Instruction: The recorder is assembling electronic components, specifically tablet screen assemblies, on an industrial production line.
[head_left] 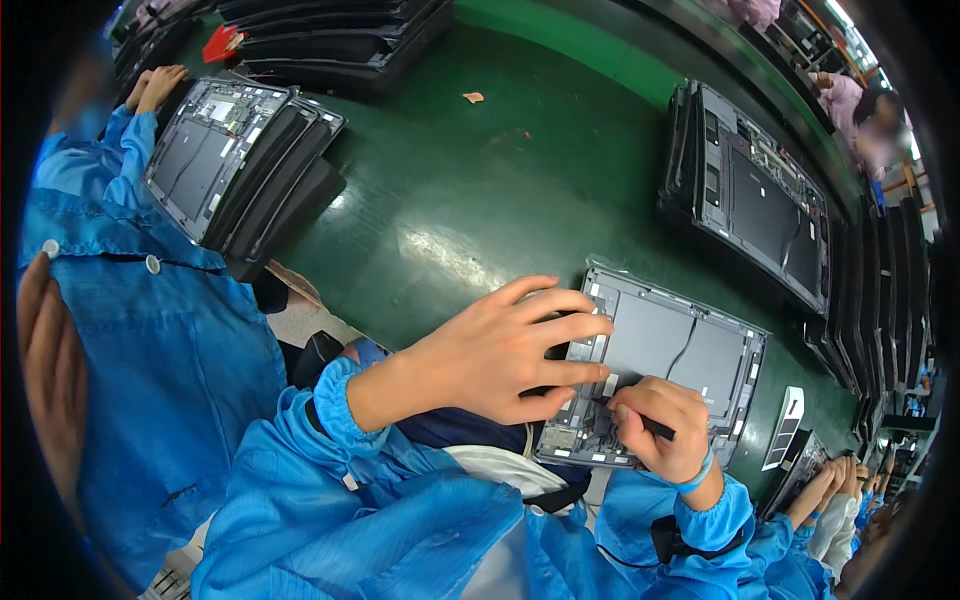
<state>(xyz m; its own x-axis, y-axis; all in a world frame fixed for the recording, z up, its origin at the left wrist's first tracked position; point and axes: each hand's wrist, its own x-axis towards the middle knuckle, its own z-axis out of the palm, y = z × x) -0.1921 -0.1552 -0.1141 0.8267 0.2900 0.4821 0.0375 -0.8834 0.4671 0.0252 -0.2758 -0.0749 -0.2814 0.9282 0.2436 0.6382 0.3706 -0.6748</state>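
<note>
An opened laptop base (648, 335) with a dark grey battery and a thin black cable lies on the green table in front of me. My left hand (500, 350) reaches over its left edge, fingers spread and fingertips resting on the frame. My right hand (665, 425) is curled over the lower part of the base, thumb and fingers closed on a short black stick-like tool (657, 428). Most of that tool is hidden by the fingers, so its kind does not show. The small parts beneath the right hand are partly covered.
A stack of laptop bases (760, 190) stands at the far right, with black trays (890, 290) beside it. Another stack (230, 150) is on the left, near a co-worker's hands (155, 88). A white strip card (783, 430) lies right of my laptop base.
</note>
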